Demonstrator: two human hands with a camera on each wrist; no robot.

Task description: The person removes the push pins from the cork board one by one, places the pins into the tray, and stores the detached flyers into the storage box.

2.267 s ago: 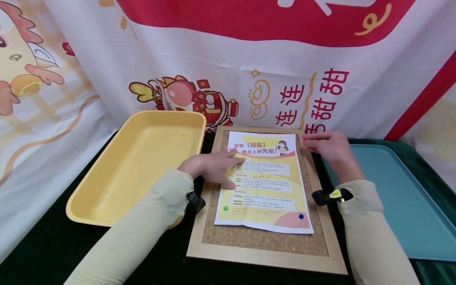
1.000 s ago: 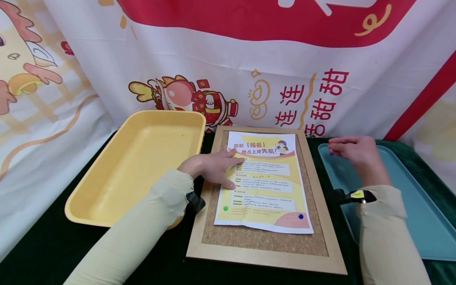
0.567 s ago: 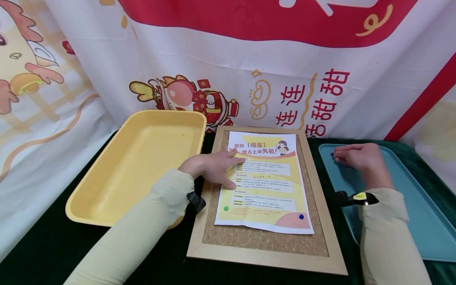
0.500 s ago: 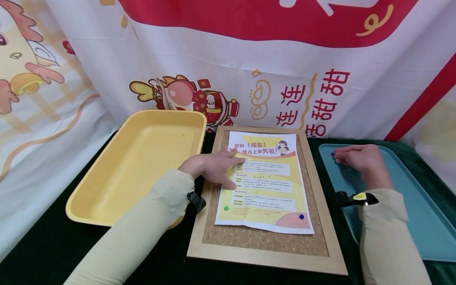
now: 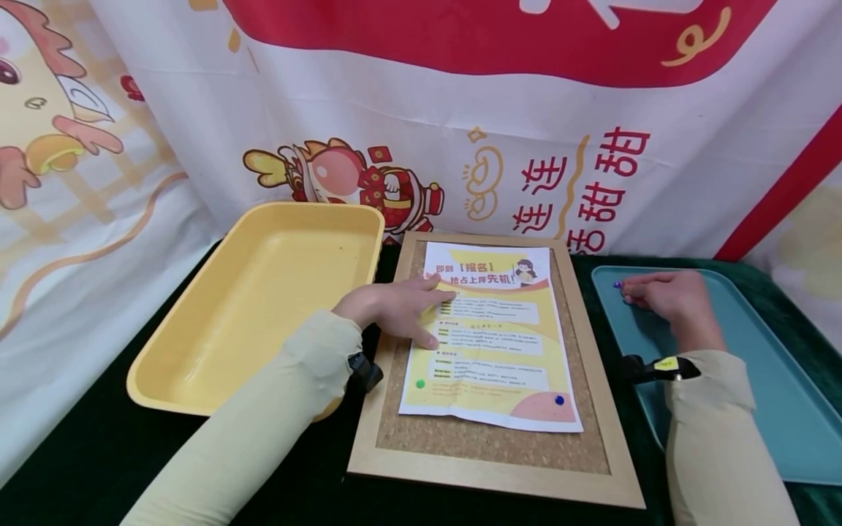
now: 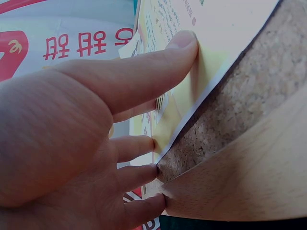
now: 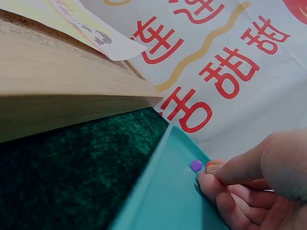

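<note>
Left hand (image 5: 395,308) spread, gripping nothing, across corkboard's (image 5: 493,443) left edge onto sheet (image 5: 496,358), likely steadying it. Green pin (image 5: 420,383), blue pin (image 5: 560,400) by sheet's 2 near corners, presumably anchoring. Right hand (image 5: 675,301) pinches half-hidden orange pin (image 7: 211,163) beside purple pin (image 7: 196,165), teal tray's (image 5: 784,398) far-left corner.

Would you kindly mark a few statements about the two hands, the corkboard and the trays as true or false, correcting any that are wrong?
1. The left hand rests on the printed sheet. True.
2. The yellow tray is to the left of the corkboard. True.
3. The right hand is over the yellow tray. False: it is over the blue tray, pinching a small red thing.
4. The purple pin is stuck in the printed sheet. False: it is at the blue tray, beside the right hand.
5. The printed sheet covers all the cork. False: bare cork shows below it.
</note>
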